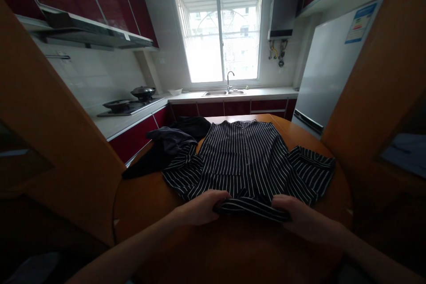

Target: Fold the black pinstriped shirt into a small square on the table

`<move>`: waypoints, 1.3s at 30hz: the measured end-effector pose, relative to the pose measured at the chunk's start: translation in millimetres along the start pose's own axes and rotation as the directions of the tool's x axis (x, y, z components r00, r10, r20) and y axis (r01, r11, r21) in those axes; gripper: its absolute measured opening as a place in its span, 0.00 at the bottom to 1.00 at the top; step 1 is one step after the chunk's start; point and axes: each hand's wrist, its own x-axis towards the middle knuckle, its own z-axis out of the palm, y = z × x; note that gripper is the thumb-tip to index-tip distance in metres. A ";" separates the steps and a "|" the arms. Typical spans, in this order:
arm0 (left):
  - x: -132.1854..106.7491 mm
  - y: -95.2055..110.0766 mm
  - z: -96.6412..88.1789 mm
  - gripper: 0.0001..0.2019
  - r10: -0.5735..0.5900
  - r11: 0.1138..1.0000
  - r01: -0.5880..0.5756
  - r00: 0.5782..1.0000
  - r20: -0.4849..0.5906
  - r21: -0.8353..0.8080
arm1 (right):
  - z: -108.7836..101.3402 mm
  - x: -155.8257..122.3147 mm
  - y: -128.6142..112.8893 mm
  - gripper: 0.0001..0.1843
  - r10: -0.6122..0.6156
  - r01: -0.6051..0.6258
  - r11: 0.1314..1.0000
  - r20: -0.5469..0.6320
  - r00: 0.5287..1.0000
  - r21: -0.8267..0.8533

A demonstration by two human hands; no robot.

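Note:
A black shirt with thin white stripes [242,155] lies spread flat on a round wooden table [146,199], its short sleeves out to either side. Its near edge is bunched into a fold. My left hand [199,208] is closed on the left end of that fold. My right hand [299,217] is closed on the right end. Both forearms reach in from the bottom of the view.
A pile of dark clothes [169,142] lies on the table's far left. Behind are a counter with a stove and pans [129,104], a sink [224,92] under the window, and a white fridge [329,71] at right. Wooden door frames flank both sides.

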 end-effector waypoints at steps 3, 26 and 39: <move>-19.3 16.1 -0.4 0.22 0.037 0.997 -0.046 0.991 0.126 0.066 | 3.8 -17.5 -20.5 0.17 -0.026 0.032 0.998 0.132 0.991 -0.047; 140.3 -172.3 -150.2 0.13 -0.405 0.849 0.528 0.686 -0.605 0.031 | -133.2 151.9 169.0 0.15 0.510 -0.618 0.786 -0.569 0.645 0.002; 262.3 -276.6 -198.1 0.24 -0.513 0.750 0.659 0.531 -0.675 -0.052 | -200.9 260.8 291.3 0.18 0.636 -0.769 0.621 -0.672 0.379 0.154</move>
